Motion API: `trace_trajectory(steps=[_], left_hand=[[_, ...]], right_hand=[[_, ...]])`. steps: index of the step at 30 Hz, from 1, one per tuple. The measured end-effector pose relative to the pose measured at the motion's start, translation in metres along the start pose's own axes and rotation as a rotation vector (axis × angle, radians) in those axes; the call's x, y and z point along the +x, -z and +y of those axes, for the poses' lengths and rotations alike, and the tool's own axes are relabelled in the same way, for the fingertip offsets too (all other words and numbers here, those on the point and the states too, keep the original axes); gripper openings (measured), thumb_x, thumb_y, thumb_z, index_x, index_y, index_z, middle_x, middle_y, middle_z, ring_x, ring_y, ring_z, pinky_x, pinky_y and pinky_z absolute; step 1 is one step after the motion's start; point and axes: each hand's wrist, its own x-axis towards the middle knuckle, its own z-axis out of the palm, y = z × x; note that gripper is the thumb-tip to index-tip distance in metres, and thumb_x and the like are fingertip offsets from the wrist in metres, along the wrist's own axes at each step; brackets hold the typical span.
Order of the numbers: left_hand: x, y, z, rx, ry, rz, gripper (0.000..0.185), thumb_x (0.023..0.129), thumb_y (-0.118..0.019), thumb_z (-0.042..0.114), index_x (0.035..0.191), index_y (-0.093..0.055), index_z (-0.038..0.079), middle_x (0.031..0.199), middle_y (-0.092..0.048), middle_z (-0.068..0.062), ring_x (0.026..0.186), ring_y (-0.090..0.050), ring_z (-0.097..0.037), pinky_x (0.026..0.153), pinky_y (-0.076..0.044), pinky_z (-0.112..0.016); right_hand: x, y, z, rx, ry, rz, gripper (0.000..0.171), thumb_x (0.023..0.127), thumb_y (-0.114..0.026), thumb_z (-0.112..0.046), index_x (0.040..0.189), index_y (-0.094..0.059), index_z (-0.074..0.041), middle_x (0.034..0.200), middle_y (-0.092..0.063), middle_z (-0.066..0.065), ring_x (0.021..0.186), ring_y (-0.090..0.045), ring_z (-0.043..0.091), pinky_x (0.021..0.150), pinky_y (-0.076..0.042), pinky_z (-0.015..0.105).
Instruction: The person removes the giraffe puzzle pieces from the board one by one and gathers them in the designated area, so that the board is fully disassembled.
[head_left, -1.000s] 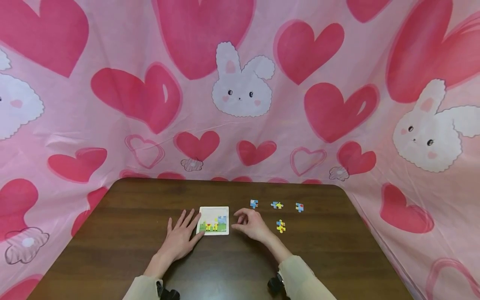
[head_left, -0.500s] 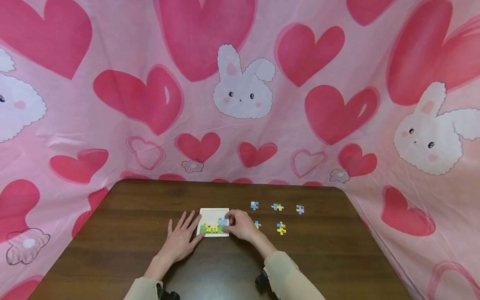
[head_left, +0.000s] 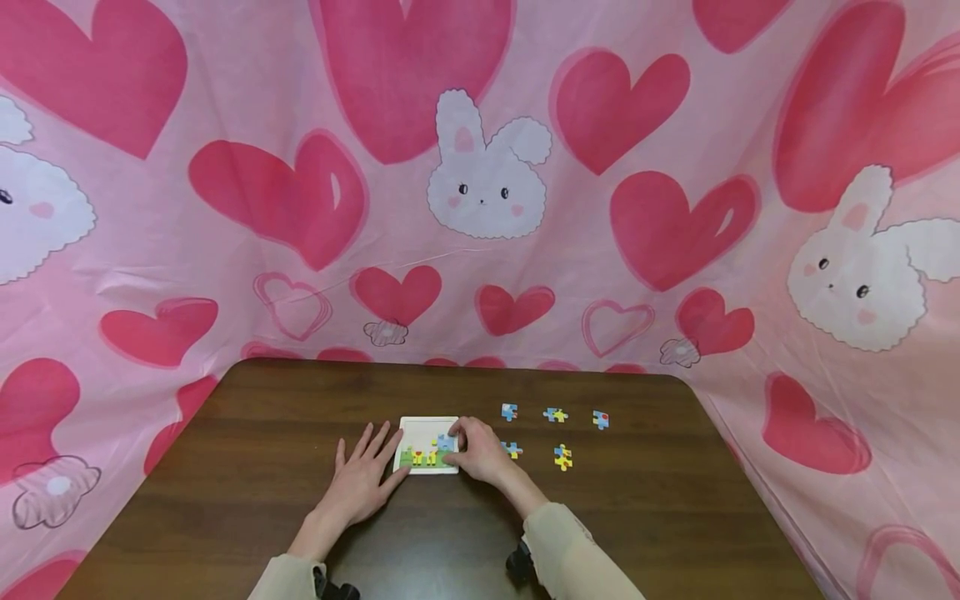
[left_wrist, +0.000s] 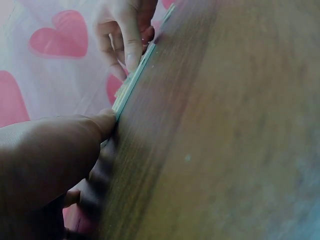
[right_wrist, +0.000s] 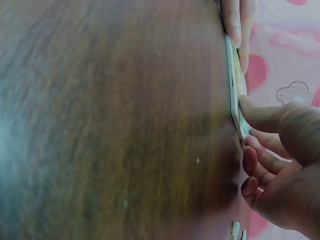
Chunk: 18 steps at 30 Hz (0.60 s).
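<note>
A small white-rimmed puzzle tray (head_left: 429,420) lies on the table, its lower part filled with green and yellow picture pieces. My left hand (head_left: 358,479) lies with fingers spread at the tray's left side, the thumb on its lower left corner. My right hand (head_left: 483,452) is at the tray's right edge. Its thumb and forefinger close on a blue puzzle piece (head_left: 444,442) seated at the tray's right side. In the right wrist view, the right thumb (right_wrist: 262,115) touches the tray's top while the other fingers curl beyond the edge. The fingertips partly hide the piece.
Several loose puzzle pieces lie right of the tray: a blue one (head_left: 509,412), a blue-yellow one (head_left: 555,414), one with a red spot (head_left: 601,419), a yellow one (head_left: 563,457), and one beside the right hand (head_left: 513,450). A heart-patterned cloth (head_left: 480,275) hangs behind the table (head_left: 300,408).
My right hand has moved left from beside the tray onto its right edge and closed on the blue puzzle piece, uncovering a loose piece behind it. My left hand stays put.
</note>
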Motion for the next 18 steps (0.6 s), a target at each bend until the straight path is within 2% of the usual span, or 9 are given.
trace_trajectory(steps=[4,8,14,18], left_hand=[[0.0,0.0,0.0,0.002,0.0,0.002,0.071,0.109,-0.065,0.049,0.168,-0.047,0.014,0.178,-0.038,-0.019,0.168,-0.027,-0.049,0.126,-0.011,-0.088],[0.0,0.001,0.001,0.008,-0.002,0.007,0.071,0.109,-0.065,0.05,0.168,-0.047,0.014,0.178,-0.039,-0.019,0.168,-0.028,-0.049,0.126,-0.011,-0.088],[0.002,-0.001,0.0,0.008,-0.001,0.013,0.072,0.108,-0.065,0.049,0.168,-0.047,0.014,0.178,-0.038,-0.02,0.168,-0.027,-0.05,0.126,-0.011,-0.087],[0.002,-0.002,0.0,0.009,0.003,0.007,0.071,0.109,-0.064,0.05,0.168,-0.047,0.014,0.178,-0.038,-0.02,0.168,-0.027,-0.05,0.126,-0.01,-0.087]], right_hand=[[0.006,-0.014,0.015,-0.019,-0.057,0.015,0.039,0.084,-0.096,-0.02,0.108,-0.065,-0.016,0.091,-0.053,-0.008,0.083,-0.048,0.004,0.078,-0.044,0.024],[0.01,-0.023,0.028,-0.036,-0.058,0.027,0.041,0.083,-0.096,-0.023,0.109,-0.065,-0.02,0.099,-0.056,-0.008,0.086,-0.051,0.005,0.08,-0.048,0.024],[0.006,-0.021,0.02,0.03,-0.033,0.052,0.034,0.085,-0.093,-0.014,0.108,-0.067,-0.015,0.093,-0.063,-0.006,0.076,-0.052,0.001,0.072,-0.048,0.02],[-0.003,-0.012,0.002,0.092,0.0,0.063,0.026,0.087,-0.088,-0.009,0.105,-0.07,-0.008,0.088,-0.067,0.0,0.072,-0.054,0.006,0.066,-0.046,0.021]])
